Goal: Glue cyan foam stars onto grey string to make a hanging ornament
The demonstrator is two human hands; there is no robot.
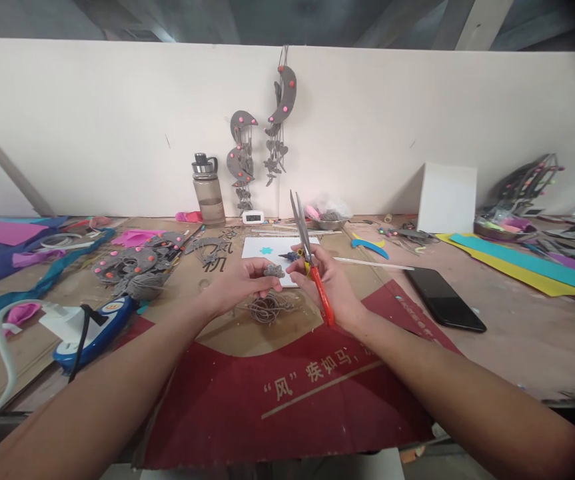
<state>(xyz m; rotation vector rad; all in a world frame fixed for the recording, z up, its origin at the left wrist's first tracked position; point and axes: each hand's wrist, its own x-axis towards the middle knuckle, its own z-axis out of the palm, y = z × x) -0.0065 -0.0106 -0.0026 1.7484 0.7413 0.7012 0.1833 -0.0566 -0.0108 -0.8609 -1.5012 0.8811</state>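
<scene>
Between thumb and fingers, my left hand (pixel 250 280) pinches a small grey felt piece (pixel 274 270). My right hand (pixel 330 283) is wrapped round scissors (pixel 321 293) with red handles; their blades point up and are slightly apart. The right fingertips are close to the grey piece; whether they touch it is unclear. Behind the hands lies a white sheet (pixel 250 248) with a small turquoise flower shape (pixel 266 251) on it. A coil of grey cord (pixel 266 308) rests on the cardboard just below the hands.
Grey felt pieces with pink and orange dots (pixel 132 260) and a blue power strip (pixel 112 317) lie left. A bottle (pixel 208 193) stands against the white wall. A black phone (pixel 444 300) and yellow and turquoise sheets (pixel 522 260) are right. Grey moon ornaments (pixel 287 93) hang behind.
</scene>
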